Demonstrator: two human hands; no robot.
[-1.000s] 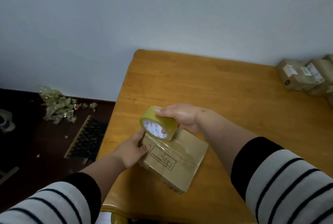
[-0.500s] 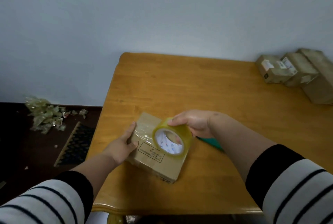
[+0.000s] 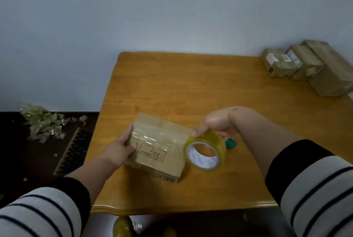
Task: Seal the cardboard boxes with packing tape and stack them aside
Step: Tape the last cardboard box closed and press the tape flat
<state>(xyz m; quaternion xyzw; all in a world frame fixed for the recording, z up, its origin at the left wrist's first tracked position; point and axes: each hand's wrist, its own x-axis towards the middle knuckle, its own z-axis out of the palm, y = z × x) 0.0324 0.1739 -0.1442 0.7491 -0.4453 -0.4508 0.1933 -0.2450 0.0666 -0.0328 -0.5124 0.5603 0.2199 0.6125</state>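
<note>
While the flat brown cardboard box (image 3: 159,147) lies near the front-left part of the honey-coloured wooden table (image 3: 191,87), the left hand (image 3: 122,149) grips its left end, thumb on top and fingers curled down over the edge. A shiny strip of clear tape runs across the box's top to the yellowish roll of packing tape (image 3: 205,152), which stands on edge just beside the box's right end. The right hand (image 3: 215,124) pinches that roll from above, fingers curled round its rim. Something small and green (image 3: 231,143) peeks from behind the roll; I cannot tell what it is. Three taped brown parcels (image 3: 305,66) sit together at the far-right corner. Crumpled tape scraps (image 3: 44,124) litter the dark floor to the left.
</note>
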